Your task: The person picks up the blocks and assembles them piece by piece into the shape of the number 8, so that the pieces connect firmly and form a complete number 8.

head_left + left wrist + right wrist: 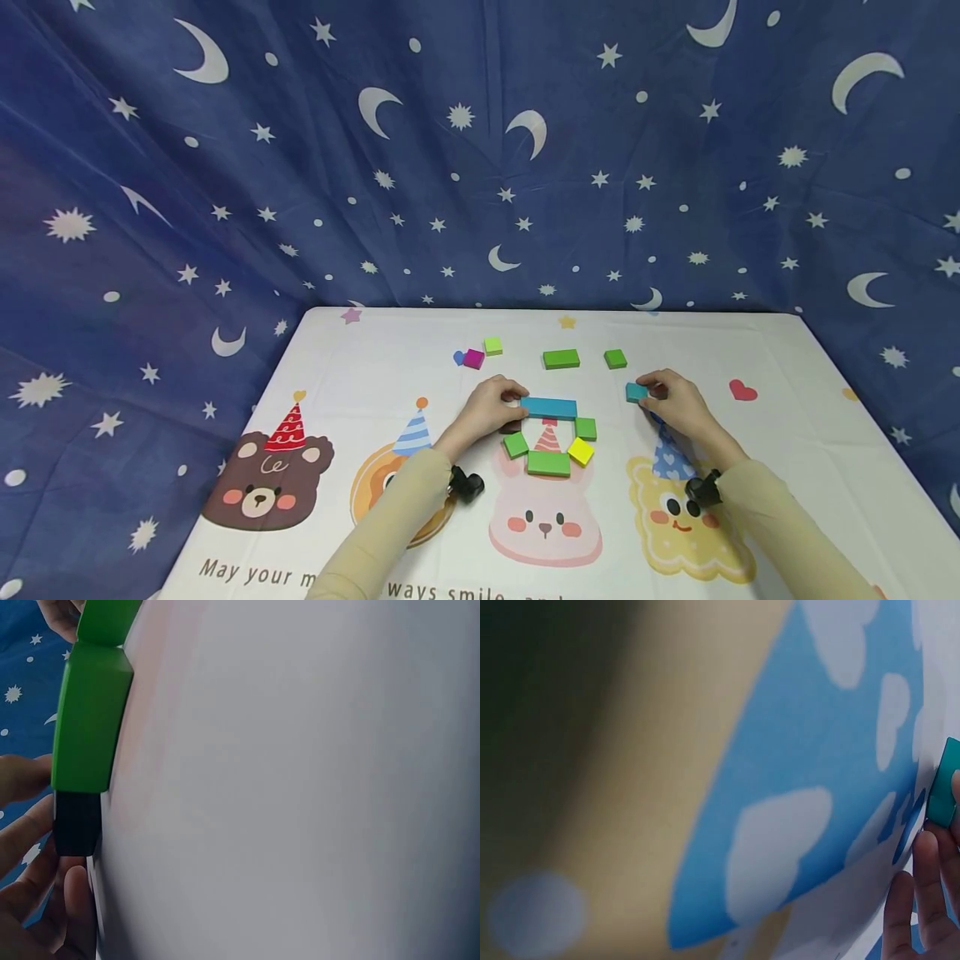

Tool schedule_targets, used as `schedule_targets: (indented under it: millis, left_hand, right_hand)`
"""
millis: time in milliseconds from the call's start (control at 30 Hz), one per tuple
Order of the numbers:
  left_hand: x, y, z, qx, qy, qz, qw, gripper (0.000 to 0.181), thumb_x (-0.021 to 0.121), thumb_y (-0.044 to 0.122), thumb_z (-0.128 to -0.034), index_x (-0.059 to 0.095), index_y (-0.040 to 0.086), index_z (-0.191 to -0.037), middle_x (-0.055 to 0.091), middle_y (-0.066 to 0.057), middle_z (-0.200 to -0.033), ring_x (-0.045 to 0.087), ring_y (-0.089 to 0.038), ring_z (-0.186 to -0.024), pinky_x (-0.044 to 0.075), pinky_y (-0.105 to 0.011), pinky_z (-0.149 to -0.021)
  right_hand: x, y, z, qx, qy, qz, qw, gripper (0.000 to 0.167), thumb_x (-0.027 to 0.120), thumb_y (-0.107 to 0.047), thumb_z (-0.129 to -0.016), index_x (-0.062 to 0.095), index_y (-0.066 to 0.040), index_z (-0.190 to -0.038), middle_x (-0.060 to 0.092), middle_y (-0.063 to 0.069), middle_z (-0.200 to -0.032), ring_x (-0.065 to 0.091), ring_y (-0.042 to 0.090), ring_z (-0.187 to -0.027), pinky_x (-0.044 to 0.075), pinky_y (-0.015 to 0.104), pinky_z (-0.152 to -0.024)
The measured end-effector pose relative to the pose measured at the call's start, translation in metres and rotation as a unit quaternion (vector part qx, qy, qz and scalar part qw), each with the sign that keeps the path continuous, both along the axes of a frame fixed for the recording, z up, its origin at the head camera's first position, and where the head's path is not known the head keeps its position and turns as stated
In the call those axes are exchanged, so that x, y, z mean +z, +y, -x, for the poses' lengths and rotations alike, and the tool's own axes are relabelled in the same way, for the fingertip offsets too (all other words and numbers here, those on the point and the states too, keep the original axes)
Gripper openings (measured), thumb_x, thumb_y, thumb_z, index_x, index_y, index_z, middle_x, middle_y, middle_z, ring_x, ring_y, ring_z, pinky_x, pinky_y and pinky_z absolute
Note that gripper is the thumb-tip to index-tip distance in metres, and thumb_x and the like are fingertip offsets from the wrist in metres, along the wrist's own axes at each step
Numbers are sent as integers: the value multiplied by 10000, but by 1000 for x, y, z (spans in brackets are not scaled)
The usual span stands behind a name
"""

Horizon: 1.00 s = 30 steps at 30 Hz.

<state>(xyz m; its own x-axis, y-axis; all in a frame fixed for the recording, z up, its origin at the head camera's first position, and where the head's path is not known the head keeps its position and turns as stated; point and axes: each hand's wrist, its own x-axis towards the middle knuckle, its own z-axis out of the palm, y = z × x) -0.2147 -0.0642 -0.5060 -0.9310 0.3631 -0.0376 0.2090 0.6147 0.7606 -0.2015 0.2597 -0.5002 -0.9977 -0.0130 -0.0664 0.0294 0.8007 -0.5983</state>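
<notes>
A ring of blocks lies on the cloth in the head view: a long blue block (549,407) at the back, a green block (548,463) in front, small green blocks (516,445) and a yellow one (581,452) between. The left hand (491,410) has its fingers at the blue block's left end, beside a dark block (511,427); whether it grips either is unclear. Right of the ring, the right hand (678,406) pinches a small teal block (636,392), also visible in the right wrist view as a teal block (945,784) at the fingers.
Behind the ring lie a magenta block (473,359), a lime block (492,346), a longer green block (561,359) and a small green block (615,359). A white printed cloth (795,392) covers the table; a blue starry curtain (480,150) hangs behind.
</notes>
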Motion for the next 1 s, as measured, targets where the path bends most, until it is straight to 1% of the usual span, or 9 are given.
schedule_targets:
  millis: [200,500,833,1000]
  left_hand:
    - [0,0,0,38,23,57,10000,268,745,202,-811,723,126,-1067,625,-32,-954,567,-150,-907,442,-265,-813]
    - [0,0,1,174,2,-2,9998,240,755,182,-792,735,115,-1022,628,-43,-954,572,-163,-900,443,-272,-806]
    - [6,6,0,321,-108,47,9994,215,763,151,-773,745,109,-983,614,-37,-919,519,-123,-824,424,-260,-769]
    - [8,7,-1,379,-233,-6,9990,209,770,139,-760,747,103,-964,613,-42,-920,509,-121,-817,420,-259,-762]
  right_hand:
    - [-1,1,2,88,104,-46,9999,327,649,-73,-868,613,9,-1183,596,206,-1114,569,316,-978,499,481,-885]
    - [-1,-2,4,177,163,-266,9994,327,647,-79,-877,611,7,-1190,601,195,-1111,573,314,-978,499,485,-892]
    - [2,0,1,267,199,-318,9989,372,656,-78,-867,593,10,-1223,594,205,-1119,563,313,-966,489,500,-895]
    - [3,0,0,352,244,-317,9986,377,668,-62,-855,603,11,-1220,598,197,-1106,559,300,-950,491,498,-897]
